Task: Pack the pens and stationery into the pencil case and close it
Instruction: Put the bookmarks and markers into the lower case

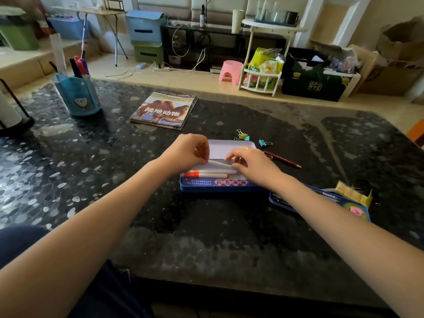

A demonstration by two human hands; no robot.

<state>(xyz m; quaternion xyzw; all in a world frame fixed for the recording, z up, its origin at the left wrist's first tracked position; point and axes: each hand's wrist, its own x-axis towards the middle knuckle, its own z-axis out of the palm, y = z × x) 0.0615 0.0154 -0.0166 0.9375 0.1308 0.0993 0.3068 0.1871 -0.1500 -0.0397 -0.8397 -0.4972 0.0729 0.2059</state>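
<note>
Over the open pencil case (220, 184) on the dark table (137, 214), the left hand (185, 152) and right hand (250, 165) hold a white pen (220, 164) between them, each grip pinching one end with curled fingers. Just beneath the grip, two orange-capped pens (206, 174) lie inside the case. Beyond the right grip, a red pencil (283, 159) and binder clips (243, 135) rest on the table.

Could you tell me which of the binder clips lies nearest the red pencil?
The lone blue binder clip, just above the red pencil; the yellow-and-teal pair sits farther left.
</note>
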